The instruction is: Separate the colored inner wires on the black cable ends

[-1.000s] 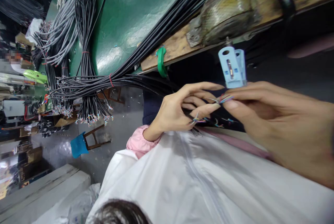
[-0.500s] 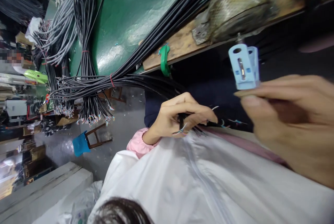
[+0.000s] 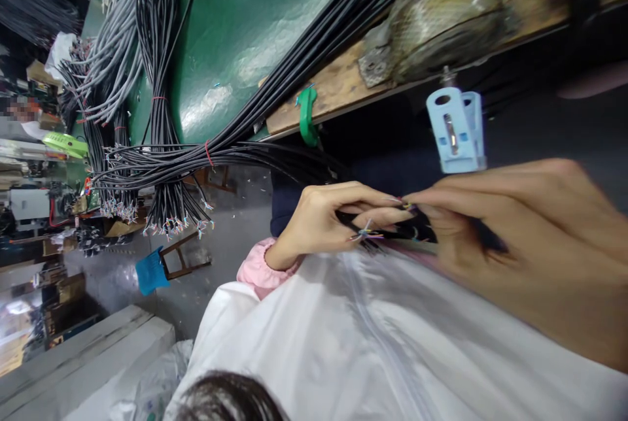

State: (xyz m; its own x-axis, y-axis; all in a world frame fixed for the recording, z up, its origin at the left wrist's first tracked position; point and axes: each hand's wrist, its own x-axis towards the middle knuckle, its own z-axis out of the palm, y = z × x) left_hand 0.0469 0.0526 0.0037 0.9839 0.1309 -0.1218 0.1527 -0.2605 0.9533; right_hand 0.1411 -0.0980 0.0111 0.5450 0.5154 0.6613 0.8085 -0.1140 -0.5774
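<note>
My left hand (image 3: 328, 215), with a pink cuff at its wrist, is closed round black cables; their stripped ends with thin coloured wires (image 3: 364, 233) stick out below its fingers. My right hand (image 3: 530, 238) meets its fingertips and pinches the thin wires (image 3: 408, 205) at a cable end. Both hands are over the white garment (image 3: 343, 316) on my lap. A light blue clothes peg (image 3: 456, 130) hangs just above my right hand, apart from it. The long black cable bundle (image 3: 265, 114) runs from the table edge down behind my left hand.
A green clamp (image 3: 307, 117) grips the wooden edge (image 3: 338, 84) of the green table (image 3: 235, 35). A plastic-wrapped lump (image 3: 436, 12) lies on that edge. Tied black (image 3: 157, 68) and grey cables (image 3: 110, 42) hang over the left side. A blue-seated stool (image 3: 151, 270) stands on the floor.
My right hand has moved left from beneath the peg to my left hand's fingertips, and it now pinches the wires there. The left hand has turned slightly, still gripping the cables.
</note>
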